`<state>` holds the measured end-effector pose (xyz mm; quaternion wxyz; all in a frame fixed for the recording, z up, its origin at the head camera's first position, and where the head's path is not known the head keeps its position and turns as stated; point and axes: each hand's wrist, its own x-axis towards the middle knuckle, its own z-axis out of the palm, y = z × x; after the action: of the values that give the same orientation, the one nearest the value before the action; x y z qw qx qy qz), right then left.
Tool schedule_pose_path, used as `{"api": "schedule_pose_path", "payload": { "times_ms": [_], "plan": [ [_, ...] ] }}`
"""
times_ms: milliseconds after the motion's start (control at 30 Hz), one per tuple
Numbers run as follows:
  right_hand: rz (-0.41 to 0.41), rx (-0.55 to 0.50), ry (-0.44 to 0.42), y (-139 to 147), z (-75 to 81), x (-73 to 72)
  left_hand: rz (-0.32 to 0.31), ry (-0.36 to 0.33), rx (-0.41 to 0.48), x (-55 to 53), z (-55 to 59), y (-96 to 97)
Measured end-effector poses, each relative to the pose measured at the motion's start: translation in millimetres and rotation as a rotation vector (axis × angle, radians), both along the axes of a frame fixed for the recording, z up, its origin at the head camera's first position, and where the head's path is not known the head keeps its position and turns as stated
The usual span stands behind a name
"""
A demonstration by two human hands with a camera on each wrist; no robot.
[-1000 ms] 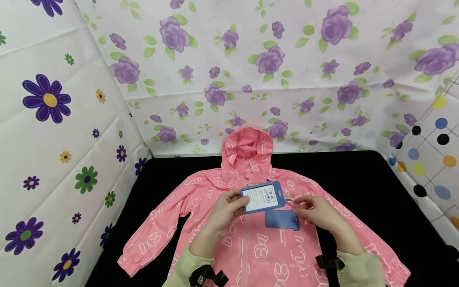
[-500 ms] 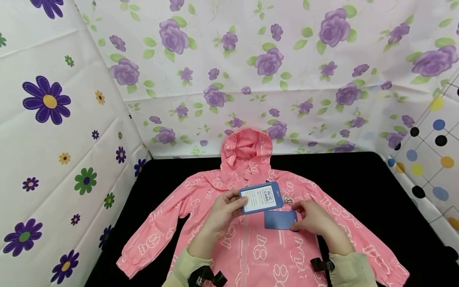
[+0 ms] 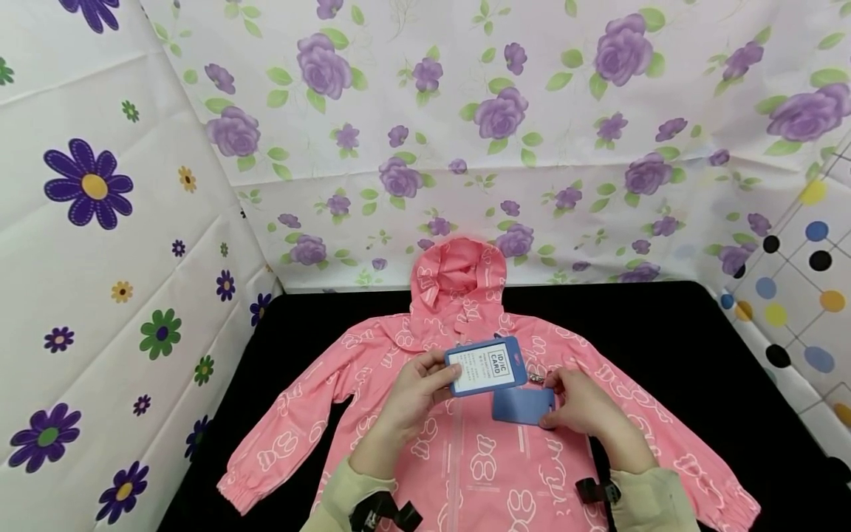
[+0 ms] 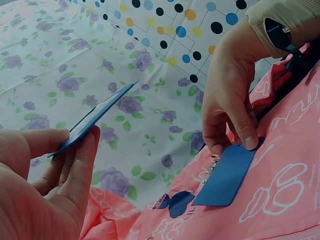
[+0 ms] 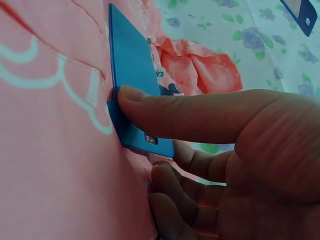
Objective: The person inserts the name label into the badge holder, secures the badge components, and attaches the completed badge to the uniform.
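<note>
My left hand pinches a blue-framed ID card holder by its left end, with the white card facing up. In the left wrist view the card holder appears nearly edge-on, raised above the jacket. My right hand pinches the slotted end of a flat blue card cover lying over the pink jacket. The right wrist view has the thumb on the face of the cover, with a finger behind its edge. Close to the right fingertips is a small metal clip.
The hooded jacket is spread over a black tabletop, its sleeves out to both sides. A dark blue bear-shaped patch shows on it. Flowered cloth stands behind and at the left, and a dotted cloth at the right.
My right hand has moved from beside the metal clip down onto the end of the blue cover and gripped it. The cover has shifted slightly; the left hand's card holder has barely moved.
</note>
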<state>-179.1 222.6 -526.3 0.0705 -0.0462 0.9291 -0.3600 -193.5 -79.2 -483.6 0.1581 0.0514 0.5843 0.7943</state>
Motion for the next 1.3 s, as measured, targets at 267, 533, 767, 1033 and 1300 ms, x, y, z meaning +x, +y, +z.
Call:
{"api": "schedule_pose_path", "payload": {
  "times_ms": [267, 533, 767, 1033, 1300],
  "plan": [
    [-0.007, -0.003, -0.044, 5, -1.7, -0.7, -0.005, -0.001, -0.004, -0.6, -1.1, -0.5],
    [0.047, -0.016, -0.050, 15, 1.0, -3.2, -0.008, 0.002, 0.002, -0.7, -1.1, -1.2],
    [0.064, -0.027, -0.059, 20, 4.3, -1.8, -0.004, -0.001, 0.002, 0.5, 0.1, -1.5],
    [0.078, -0.083, -0.044, 21, 12.7, -0.4, 0.004, -0.010, 0.012, 1.0, 2.0, -1.4],
    [-0.003, -0.143, -0.042, 14, 21.8, 2.0, 0.006, 0.004, 0.025, -0.4, 1.3, -2.2]
  ]
}}
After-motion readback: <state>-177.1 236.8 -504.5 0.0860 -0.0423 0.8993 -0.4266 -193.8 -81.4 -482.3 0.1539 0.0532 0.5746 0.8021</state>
